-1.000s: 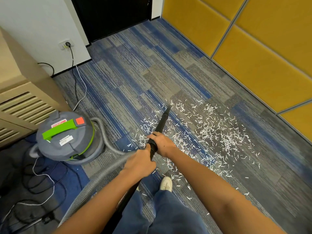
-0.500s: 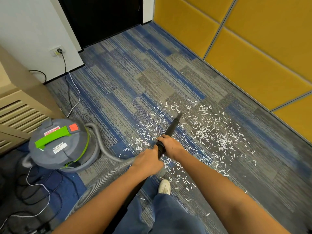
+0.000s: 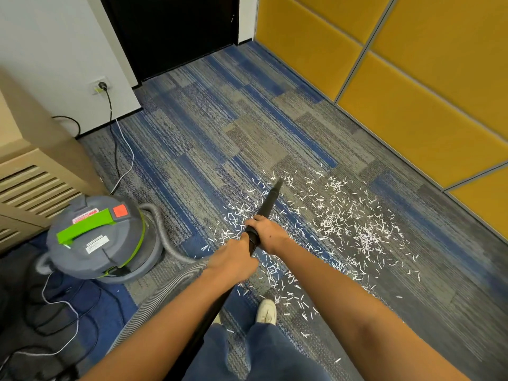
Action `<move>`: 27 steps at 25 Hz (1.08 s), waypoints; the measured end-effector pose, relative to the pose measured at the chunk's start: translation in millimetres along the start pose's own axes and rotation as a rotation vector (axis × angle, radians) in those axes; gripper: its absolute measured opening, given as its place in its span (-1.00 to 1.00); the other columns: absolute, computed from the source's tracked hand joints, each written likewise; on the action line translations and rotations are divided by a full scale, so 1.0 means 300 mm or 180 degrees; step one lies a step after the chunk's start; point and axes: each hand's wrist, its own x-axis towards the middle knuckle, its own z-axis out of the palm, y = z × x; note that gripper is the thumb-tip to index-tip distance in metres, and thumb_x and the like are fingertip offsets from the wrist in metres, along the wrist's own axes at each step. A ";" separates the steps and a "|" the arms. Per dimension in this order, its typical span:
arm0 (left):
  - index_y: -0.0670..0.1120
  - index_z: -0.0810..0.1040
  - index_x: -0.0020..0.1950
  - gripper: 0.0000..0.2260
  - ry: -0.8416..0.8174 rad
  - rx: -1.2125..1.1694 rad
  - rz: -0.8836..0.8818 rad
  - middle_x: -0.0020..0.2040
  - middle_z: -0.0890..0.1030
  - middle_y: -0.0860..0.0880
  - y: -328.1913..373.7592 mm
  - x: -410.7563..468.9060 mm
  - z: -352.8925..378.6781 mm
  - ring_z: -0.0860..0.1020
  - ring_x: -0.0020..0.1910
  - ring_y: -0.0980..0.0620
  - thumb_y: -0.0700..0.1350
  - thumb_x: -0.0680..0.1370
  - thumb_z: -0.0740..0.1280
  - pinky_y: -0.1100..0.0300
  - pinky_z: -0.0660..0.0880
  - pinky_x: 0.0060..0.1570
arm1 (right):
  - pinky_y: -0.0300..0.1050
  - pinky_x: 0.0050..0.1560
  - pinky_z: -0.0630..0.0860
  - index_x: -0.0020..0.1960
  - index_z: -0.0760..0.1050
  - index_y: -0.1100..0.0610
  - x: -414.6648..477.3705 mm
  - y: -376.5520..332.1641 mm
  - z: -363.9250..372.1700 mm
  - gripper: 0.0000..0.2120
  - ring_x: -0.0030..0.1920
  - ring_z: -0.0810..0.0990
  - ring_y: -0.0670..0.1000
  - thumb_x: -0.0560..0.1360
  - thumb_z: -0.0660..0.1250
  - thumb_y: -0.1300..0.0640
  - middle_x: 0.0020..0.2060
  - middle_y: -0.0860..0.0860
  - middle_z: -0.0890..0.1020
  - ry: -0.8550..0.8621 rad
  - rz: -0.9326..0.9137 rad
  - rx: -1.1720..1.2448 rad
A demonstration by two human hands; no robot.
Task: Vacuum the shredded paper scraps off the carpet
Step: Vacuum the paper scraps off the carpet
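Note:
White shredded paper scraps (image 3: 343, 224) lie scattered over the blue-and-grey carpet (image 3: 209, 149), thickest to the right of the nozzle. A black vacuum wand (image 3: 270, 200) points forward, its tip at the far left edge of the scraps. My right hand (image 3: 265, 232) grips the wand further forward. My left hand (image 3: 233, 261) grips it just behind, where the ribbed grey hose (image 3: 162, 295) joins. The hose runs back to a grey canister vacuum (image 3: 97, 239) with a green handle on my left.
A beige cabinet (image 3: 30, 171) with slats stands at the left. Cords run from a wall socket (image 3: 100, 85) and tangle on the floor at lower left. Yellow wall panels (image 3: 412, 78) bound the right side, a dark door (image 3: 170, 31) is ahead. My shoe (image 3: 266, 312) stands among scraps.
The wand tip swung right and then back left across the far edge of the scraps. Both hands kept their grip on the wand.

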 end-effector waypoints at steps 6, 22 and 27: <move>-0.10 0.30 0.33 -0.64 -0.0103 0.0093 0.0154 0.00 0.52 -0.10 0.085 0.041 0.010 0.54 -0.06 -0.08 -0.11 0.54 0.22 0.05 0.52 -0.05 | 0.04 0.17 0.50 0.34 0.37 0.11 -0.020 0.106 -0.013 -0.53 0.19 0.50 0.18 0.47 0.35 0.34 0.25 0.13 0.42 -0.0029 0.0275 -0.0037; -0.10 0.29 0.34 -0.63 0.0022 0.0114 -0.0035 -0.11 0.46 -0.04 0.072 0.060 -0.044 0.50 -0.15 -0.04 -0.11 0.55 0.22 0.12 0.46 -0.20 | 0.06 0.12 0.52 0.18 0.44 0.11 0.063 0.065 -0.037 -0.64 0.11 0.52 0.15 0.44 0.34 0.38 0.14 0.10 0.46 0.0070 0.0048 0.0116; -0.11 0.28 0.35 -0.62 -0.0065 0.0177 0.0061 -0.01 0.50 -0.09 0.112 0.079 -0.031 0.47 -0.11 -0.06 -0.10 0.55 0.22 0.09 0.46 -0.13 | 0.05 0.15 0.49 0.30 0.39 0.10 0.031 0.125 -0.045 -0.54 0.16 0.52 0.18 0.45 0.33 0.37 0.26 0.09 0.41 0.0035 0.0223 0.0152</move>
